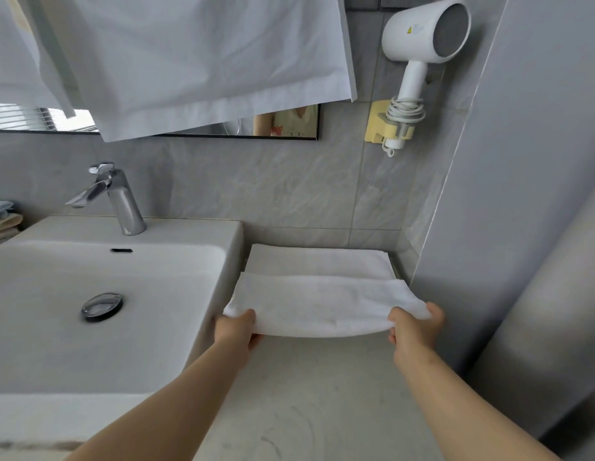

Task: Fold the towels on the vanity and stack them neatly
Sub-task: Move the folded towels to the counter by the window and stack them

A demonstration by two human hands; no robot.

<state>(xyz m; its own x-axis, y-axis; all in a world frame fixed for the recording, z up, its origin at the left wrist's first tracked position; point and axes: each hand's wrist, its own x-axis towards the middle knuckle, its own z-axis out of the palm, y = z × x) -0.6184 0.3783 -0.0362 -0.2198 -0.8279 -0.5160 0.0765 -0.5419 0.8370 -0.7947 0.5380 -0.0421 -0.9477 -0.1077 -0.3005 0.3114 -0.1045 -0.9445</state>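
A folded white towel (322, 306) is held just above the grey vanity counter (306, 394), right of the sink. My left hand (238, 331) grips its near left corner, thumb on top and fingers beneath. My right hand (414, 329) pinches its near right corner the same way. Behind it, a second folded white towel (319, 262) lies flat against the back wall; the held towel overlaps its front edge. A small stack of blue and cream towels (3, 217) shows at the far left edge.
A white basin (100, 294) with a chrome tap (113, 197) stands to the left. A grey wall (522, 194) closes the right side. A white hair dryer (422, 38) hangs in a yellow holder above. White cloth (189, 61) drapes over the mirror.
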